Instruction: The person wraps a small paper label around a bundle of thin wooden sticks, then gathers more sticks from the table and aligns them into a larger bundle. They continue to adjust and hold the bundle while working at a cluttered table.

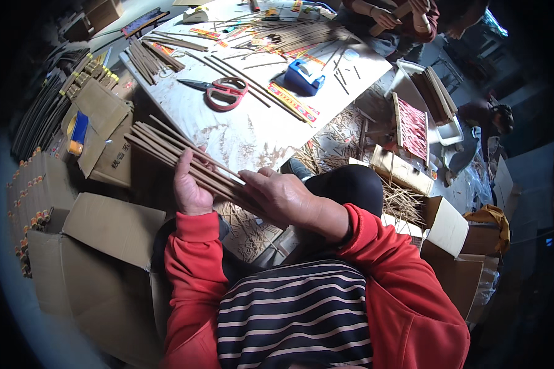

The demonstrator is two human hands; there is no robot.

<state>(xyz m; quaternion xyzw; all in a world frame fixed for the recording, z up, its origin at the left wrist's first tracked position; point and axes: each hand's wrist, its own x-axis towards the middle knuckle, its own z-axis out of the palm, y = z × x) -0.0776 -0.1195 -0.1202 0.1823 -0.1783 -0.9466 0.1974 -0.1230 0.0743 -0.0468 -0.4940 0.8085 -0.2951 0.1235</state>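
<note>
Holding brown sticks in midair, just off tabletop, clamped in left hand and right hand. Best done keeping sticks parallel, gripping snugly, evening staggered ends.

We log one white table, its top smudged brown. At its left corner we find bundled brown sticks. Between left and right edges we note red-handled scissors, long thin rods, a red-and-yellow strip and a blue tape dispenser. Thin sticks spread toward the far edge.
</note>
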